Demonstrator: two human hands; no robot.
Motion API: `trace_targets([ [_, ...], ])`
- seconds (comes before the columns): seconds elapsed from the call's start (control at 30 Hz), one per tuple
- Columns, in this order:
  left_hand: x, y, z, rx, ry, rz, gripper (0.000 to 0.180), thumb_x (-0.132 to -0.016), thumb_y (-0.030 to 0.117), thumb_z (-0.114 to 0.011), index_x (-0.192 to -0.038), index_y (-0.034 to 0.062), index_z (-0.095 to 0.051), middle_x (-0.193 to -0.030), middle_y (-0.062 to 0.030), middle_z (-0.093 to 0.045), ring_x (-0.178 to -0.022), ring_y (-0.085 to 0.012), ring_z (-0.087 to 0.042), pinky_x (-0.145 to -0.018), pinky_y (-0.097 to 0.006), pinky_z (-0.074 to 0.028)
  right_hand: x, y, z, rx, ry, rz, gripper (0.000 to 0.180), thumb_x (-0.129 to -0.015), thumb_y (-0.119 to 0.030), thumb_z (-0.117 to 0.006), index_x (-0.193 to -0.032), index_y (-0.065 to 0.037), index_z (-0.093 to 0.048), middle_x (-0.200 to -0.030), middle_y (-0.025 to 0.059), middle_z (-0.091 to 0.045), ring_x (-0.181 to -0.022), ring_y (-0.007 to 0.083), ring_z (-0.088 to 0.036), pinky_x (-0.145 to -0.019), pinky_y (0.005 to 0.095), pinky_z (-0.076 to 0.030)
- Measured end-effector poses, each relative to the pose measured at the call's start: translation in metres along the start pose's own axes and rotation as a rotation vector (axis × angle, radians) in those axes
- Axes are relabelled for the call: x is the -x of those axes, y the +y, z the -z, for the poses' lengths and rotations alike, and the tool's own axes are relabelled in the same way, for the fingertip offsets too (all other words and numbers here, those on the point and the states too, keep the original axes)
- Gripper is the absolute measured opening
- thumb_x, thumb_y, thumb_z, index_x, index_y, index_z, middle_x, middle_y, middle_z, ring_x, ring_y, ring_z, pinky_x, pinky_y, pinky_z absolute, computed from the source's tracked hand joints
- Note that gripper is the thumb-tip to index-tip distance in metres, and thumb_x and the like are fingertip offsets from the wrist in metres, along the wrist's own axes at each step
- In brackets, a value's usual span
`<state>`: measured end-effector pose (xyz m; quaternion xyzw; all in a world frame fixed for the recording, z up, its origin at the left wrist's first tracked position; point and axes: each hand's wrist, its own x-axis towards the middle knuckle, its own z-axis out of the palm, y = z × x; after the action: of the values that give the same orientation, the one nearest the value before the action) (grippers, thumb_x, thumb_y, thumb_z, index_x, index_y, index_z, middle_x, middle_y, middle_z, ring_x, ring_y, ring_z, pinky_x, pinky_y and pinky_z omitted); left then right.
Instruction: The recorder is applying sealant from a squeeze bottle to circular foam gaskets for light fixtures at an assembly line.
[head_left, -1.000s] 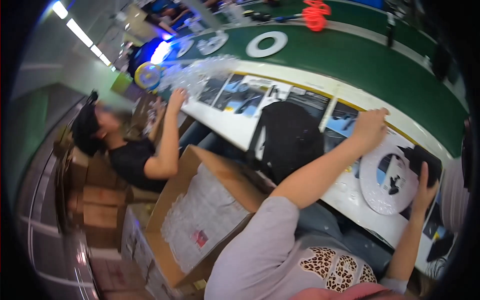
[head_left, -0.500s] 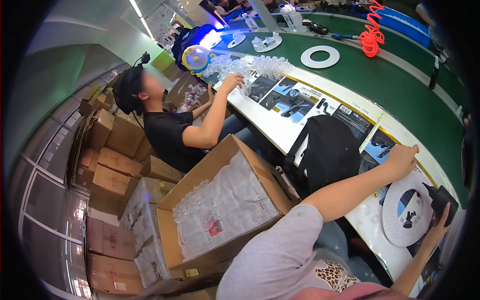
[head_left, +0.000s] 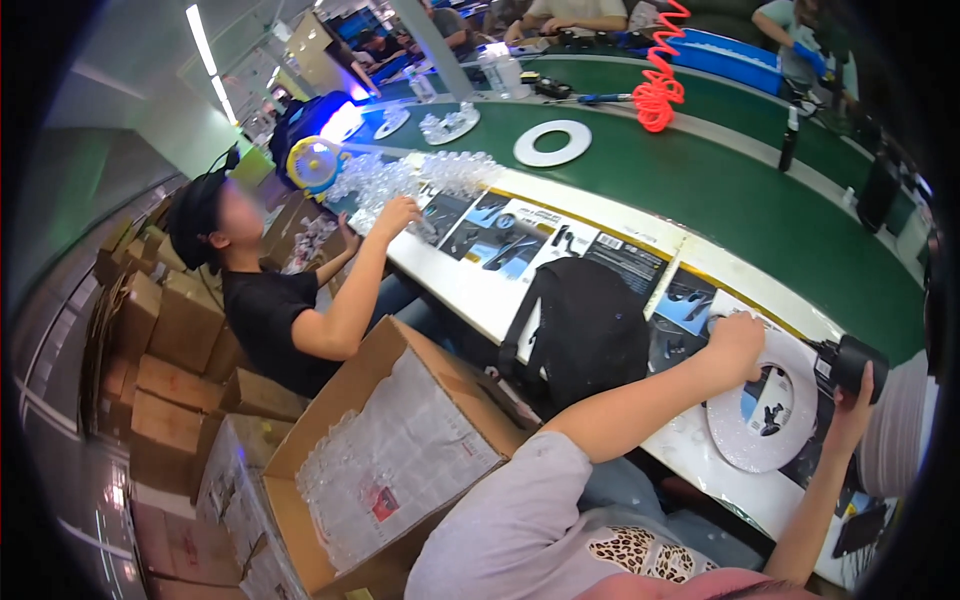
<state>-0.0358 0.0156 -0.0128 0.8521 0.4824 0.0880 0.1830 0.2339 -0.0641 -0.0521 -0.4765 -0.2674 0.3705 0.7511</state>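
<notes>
My left hand [head_left: 738,345] has its fingers curled at the upper edge of a speckled white ring [head_left: 728,432]; whatever they pinch is hidden. That ring lies flat on the white table in front of me, over printed sheets. Held in my right hand [head_left: 852,408], just right of the ring, is a black cylindrical device [head_left: 858,364] with a smaller part sticking out to its left. Thumb and fingers support it from below.
A black backpack [head_left: 590,325] sits on the table [head_left: 490,315] left of my arm. An open carton [head_left: 400,525] with plastic-wrapped goods stands left. A co-worker [head_left: 290,300] reaches toward clear plastic parts [head_left: 400,182]. Another white ring [head_left: 552,143] rests on the green conveyor [head_left: 640,175].
My left hand has moved down and back to the ring's upper edge, its fingers more curled. The black device has turned in my right hand. The whole view has shifted.
</notes>
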Motion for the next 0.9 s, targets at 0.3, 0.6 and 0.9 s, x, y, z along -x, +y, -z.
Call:
trace_targets([
  [0.3, -0.004, -0.011, 0.019, -0.134, -0.058, -0.052, 0.059, -0.063, 0.036, -0.086, -0.107, 0.0032, -0.065, -0.110, -0.0171, -0.063, -0.104, -0.0317, -0.063, -0.085, -0.043, -0.054, 0.009, -0.048, -0.074, -0.068, 0.069, -0.032, 0.026, -0.087, -0.024, -0.072, -0.110, -0.014, -0.064, -0.095, -0.0011, -0.067, -0.081, 0.0071, -0.064, -0.054, 0.0191, -0.045],
  [0.6, -0.004, -0.010, 0.026, 0.050, 0.030, -0.365, 0.054, -0.064, 0.022, -0.082, -0.113, 0.0070, -0.064, -0.108, -0.0134, -0.062, -0.104, -0.0324, -0.060, -0.091, -0.041, -0.049, 0.030, -0.043, -0.075, 0.357, 0.056, 0.022, 0.029, -0.086, -0.032, -0.072, -0.099, -0.008, -0.064, -0.083, -0.0007, -0.064, -0.066, 0.0058, -0.059, -0.051, 0.0192, -0.041],
  [0.9, -0.002, -0.010, 0.027, 0.102, 0.016, -0.328, 0.050, -0.067, 0.020, -0.082, -0.112, 0.0067, -0.065, -0.107, -0.0119, -0.062, -0.102, -0.0312, -0.060, -0.089, -0.038, -0.049, 0.041, -0.041, -0.082, 0.547, -0.112, 0.206, 0.029, -0.087, -0.028, -0.072, -0.086, 0.000, -0.068, -0.075, 0.0022, -0.067, -0.067, 0.0077, -0.060, -0.063, 0.0242, -0.047],
])
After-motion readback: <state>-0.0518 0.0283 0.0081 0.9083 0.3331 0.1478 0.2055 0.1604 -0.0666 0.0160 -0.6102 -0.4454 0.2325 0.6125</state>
